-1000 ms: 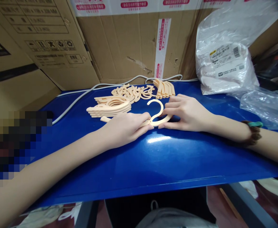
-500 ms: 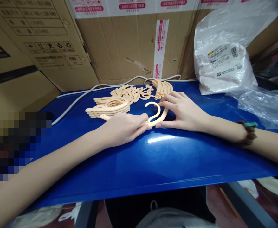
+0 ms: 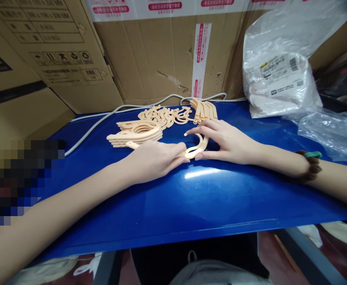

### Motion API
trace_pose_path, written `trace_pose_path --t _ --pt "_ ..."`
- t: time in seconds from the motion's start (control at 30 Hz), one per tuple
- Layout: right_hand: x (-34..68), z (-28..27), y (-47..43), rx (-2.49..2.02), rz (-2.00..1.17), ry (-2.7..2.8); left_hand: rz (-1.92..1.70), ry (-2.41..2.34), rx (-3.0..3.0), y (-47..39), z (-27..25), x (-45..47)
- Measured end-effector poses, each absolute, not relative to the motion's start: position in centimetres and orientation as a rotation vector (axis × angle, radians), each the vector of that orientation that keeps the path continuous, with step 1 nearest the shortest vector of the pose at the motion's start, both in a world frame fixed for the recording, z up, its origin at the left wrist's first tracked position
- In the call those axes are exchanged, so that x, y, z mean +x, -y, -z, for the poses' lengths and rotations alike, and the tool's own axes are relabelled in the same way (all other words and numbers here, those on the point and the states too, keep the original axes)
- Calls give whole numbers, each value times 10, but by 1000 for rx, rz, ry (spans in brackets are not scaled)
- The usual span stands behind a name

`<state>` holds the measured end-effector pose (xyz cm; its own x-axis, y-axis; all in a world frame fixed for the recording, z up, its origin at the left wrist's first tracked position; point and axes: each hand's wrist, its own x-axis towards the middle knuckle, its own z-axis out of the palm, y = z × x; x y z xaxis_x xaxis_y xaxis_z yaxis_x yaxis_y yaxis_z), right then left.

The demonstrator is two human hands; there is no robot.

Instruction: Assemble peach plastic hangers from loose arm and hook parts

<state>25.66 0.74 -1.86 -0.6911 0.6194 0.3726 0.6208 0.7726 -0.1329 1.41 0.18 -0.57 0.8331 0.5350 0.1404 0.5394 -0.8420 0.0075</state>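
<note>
A cream plastic folding clothes hanger is held low over the blue table. My left hand is closed around its left part, with thumb and fingers pinching close to the middle joint; one arm end shows past the knuckles. My right hand curls round the other side, thumb near the curved arm and fingertips at the hook. The hook leans flat toward that arm, partly hidden by the fingers. Behind my left hand lies a stack of hanger pieces, with a pile of loose hooks farther back.
More curved hanger arms lie at the back. A white cable runs along the rear in front of cardboard boxes. A labelled plastic bag and clear wrap sit at the right. The blue table's front edge is nearest me.
The hook has tipped over to the right and down toward the hanger arm. My right fingers have shifted left onto it. My left hand has stayed in place.
</note>
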Motion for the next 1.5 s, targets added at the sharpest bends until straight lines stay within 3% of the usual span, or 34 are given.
trace_pose_path --t 1.07,1.5 --pt "259 19 -6 -797 174 2520 211 848 -2906 0 8 14" --pt "256 17 -4 -866 416 2408 118 975 -2845 1 8 16"
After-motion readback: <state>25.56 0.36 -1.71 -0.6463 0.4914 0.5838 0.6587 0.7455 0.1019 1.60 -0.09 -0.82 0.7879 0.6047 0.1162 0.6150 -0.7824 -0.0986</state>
